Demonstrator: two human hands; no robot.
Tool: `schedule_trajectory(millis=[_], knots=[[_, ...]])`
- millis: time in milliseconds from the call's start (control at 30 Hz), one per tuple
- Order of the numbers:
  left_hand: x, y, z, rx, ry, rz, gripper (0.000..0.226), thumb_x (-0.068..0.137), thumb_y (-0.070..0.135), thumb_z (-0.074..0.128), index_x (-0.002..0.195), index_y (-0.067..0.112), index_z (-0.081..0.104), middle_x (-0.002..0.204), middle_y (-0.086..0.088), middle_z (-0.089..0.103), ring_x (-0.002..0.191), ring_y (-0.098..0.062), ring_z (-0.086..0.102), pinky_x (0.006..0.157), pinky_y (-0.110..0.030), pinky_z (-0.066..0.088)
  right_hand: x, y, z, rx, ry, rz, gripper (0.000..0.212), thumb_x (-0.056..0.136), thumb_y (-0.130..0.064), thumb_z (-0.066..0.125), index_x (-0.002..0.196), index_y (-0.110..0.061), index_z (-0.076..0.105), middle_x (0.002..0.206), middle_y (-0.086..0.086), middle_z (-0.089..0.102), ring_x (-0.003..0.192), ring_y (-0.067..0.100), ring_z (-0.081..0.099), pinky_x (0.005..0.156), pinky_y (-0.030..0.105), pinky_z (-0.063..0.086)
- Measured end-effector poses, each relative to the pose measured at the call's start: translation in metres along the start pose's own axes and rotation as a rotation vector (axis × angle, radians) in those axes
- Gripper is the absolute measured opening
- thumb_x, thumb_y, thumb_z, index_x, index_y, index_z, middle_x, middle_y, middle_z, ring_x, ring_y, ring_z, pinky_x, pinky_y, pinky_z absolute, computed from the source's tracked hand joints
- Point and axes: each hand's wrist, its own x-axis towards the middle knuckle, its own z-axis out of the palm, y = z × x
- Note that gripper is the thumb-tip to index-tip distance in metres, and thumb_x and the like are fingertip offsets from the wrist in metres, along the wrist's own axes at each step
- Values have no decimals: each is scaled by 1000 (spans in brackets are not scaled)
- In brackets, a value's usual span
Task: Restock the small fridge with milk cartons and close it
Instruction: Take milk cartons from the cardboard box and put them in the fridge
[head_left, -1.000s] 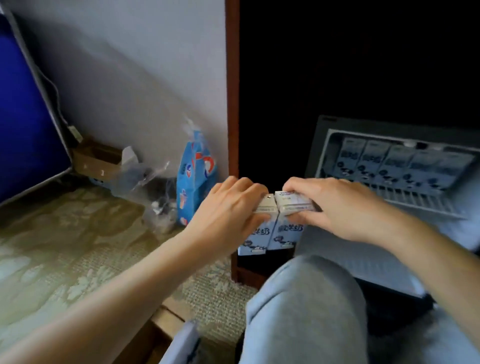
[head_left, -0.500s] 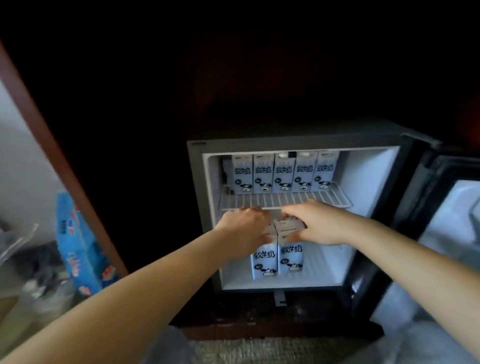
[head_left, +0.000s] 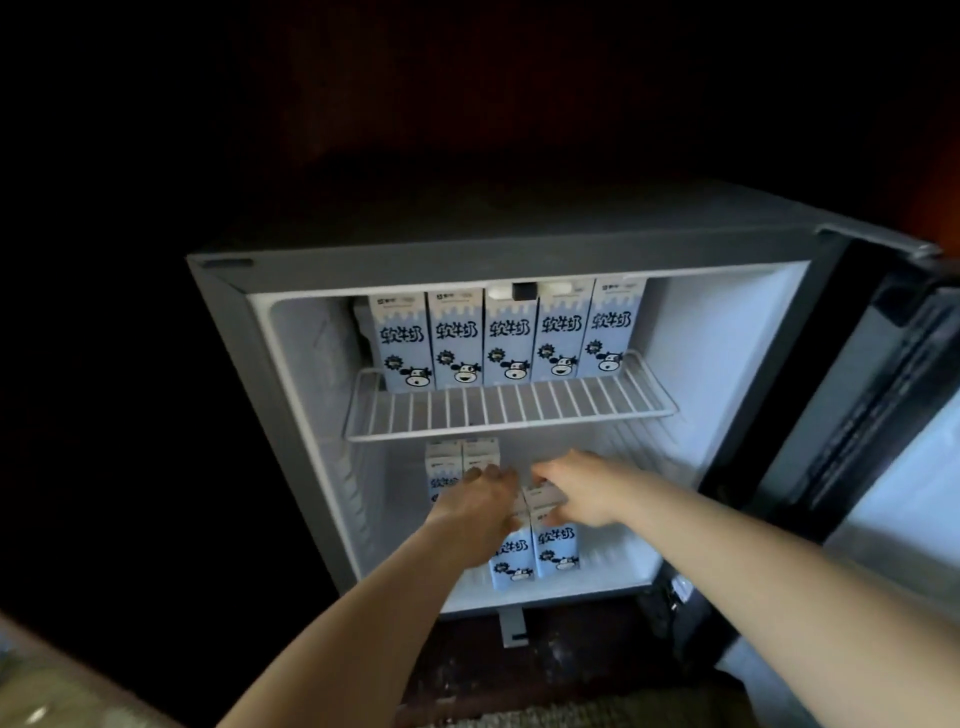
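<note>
The small fridge (head_left: 291, 395) stands open in a dark cabinet. Several blue-and-white milk cartons (head_left: 506, 343) line the back of its wire shelf (head_left: 509, 415). In the lower compartment two cartons (head_left: 451, 460) stand at the back left. In front of them I hold two more side by side: my left hand (head_left: 480, 501) grips the top of the left carton (head_left: 511, 558), my right hand (head_left: 576, 488) grips the top of the right carton (head_left: 557, 545). Whether they rest on the fridge floor I cannot tell.
The fridge door (head_left: 893, 415) is swung wide open to the right. Free room remains on the lower floor right of the held cartons and on the front of the wire shelf. A dark wooden ledge (head_left: 467, 670) runs below the fridge.
Both hands carried the two cartons from beside my knee into the fridge's lower compartment, deeper now than half a second ago. The view swung from the floor at left toward the fridge.
</note>
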Motion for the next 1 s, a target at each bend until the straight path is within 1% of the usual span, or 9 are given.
schedule_trajectory(millis=[67, 167, 300, 533, 700, 833, 867, 933, 1000], knots=[[13, -1, 11, -14, 23, 14, 40, 95, 28, 51, 129, 10, 39, 128, -10, 49, 118, -25, 48, 98, -41, 47, 10, 8, 3, -26, -13, 2, 42, 89, -22, 63, 127, -14, 48, 115, 6, 60, 87, 17, 53, 72, 27, 40], [31, -3, 22, -8, 68, 41, 37, 95, 28, 50, 127, 10, 42, 127, -9, 50, 117, -25, 49, 98, -39, 46, 24, 22, 8, -55, -2, 4, 42, 89, -22, 61, 128, -14, 46, 111, 5, 61, 84, 16, 53, 70, 27, 41], [55, -3, 27, 28, 105, 61, 38, 96, 28, 49, 129, 12, 42, 129, -8, 49, 120, -24, 47, 105, -38, 39, 39, 43, 16, -54, 40, 33, 39, 89, -28, 62, 124, -16, 47, 112, 5, 62, 93, 20, 60, 84, 34, 52], [88, -1, 35, 69, 190, 85, 37, 95, 30, 49, 127, 13, 45, 129, -6, 52, 123, -24, 46, 107, -36, 31, 58, 66, 28, -4, 126, 92, 38, 88, -27, 63, 121, -11, 51, 118, 6, 62, 107, 23, 59, 94, 38, 48], [93, -6, 37, 2, 218, 87, 38, 91, 30, 55, 127, 17, 50, 130, -2, 54, 124, -21, 45, 109, -33, 27, 66, 67, 32, -121, 229, 55, 42, 86, -38, 64, 119, -13, 56, 113, 6, 65, 105, 25, 60, 88, 37, 49], [92, -13, 35, -30, 222, 119, 46, 87, 35, 61, 130, 22, 51, 136, 2, 52, 131, -19, 40, 113, -33, 22, 70, 63, 33, -143, 256, -4, 38, 87, -37, 62, 120, -18, 57, 116, 5, 65, 107, 26, 60, 84, 37, 52], [91, -17, 33, -41, 215, 122, 48, 86, 36, 62, 131, 22, 50, 137, 2, 51, 131, -20, 40, 113, -34, 23, 71, 63, 33, -149, 257, -15, 39, 87, -39, 63, 121, -20, 57, 116, 4, 65, 108, 25, 60, 85, 38, 52], [88, -26, 29, -76, 198, 96, 50, 87, 41, 60, 131, 21, 49, 130, -1, 57, 123, -23, 49, 107, -36, 35, 71, 62, 34, -157, 256, -31, 43, 86, -39, 63, 125, -22, 54, 118, 3, 65, 110, 25, 59, 87, 39, 51], [85, -40, 26, -141, 202, 30, 39, 92, 42, 51, 121, 16, 54, 111, -6, 63, 104, -24, 60, 92, -36, 49, 71, 63, 35, -160, 254, -38, 42, 87, -38, 62, 124, -22, 53, 119, 2, 64, 109, 24, 59, 87, 39, 51]])
